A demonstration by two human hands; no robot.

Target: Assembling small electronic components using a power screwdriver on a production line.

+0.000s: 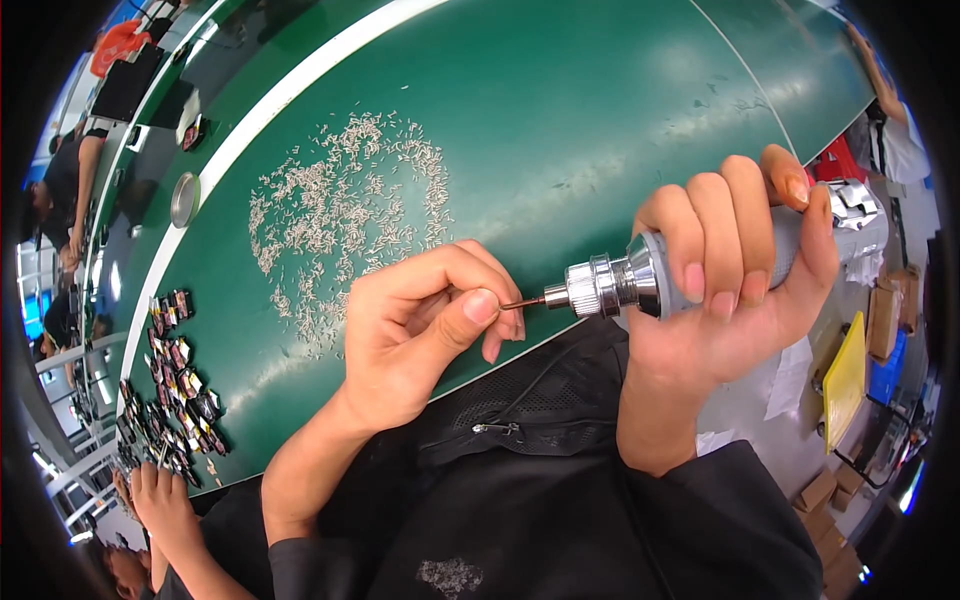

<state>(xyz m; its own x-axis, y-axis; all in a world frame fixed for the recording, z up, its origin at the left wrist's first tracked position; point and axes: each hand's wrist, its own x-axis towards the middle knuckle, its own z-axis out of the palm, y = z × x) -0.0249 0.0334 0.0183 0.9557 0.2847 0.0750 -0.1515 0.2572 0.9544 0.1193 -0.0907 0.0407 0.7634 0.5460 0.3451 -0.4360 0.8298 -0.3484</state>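
Note:
In my right hand (730,240) lies a grey and silver electric screwdriver (640,278), its chrome nose pointing left and the fingers wrapped round its body. A thin bit (530,301) sticks out of that nose. My left hand (425,320) pinches the bit's tip between thumb and forefinger; whether a small part is also in the pinch is hidden. Both hands are over the near edge of the green table (560,130). Beyond my left hand, many tiny silvery screws or pins (340,200) are spread loosely on the tabletop.
At the left end is a heap of small black, yellow and pink parts (175,390), with a co-worker's hand (160,500) beside it. A round metal lid or dish (185,200) sits by the white strip (290,75). Cardboard boxes (885,315) and a yellow panel (845,380) stand at right.

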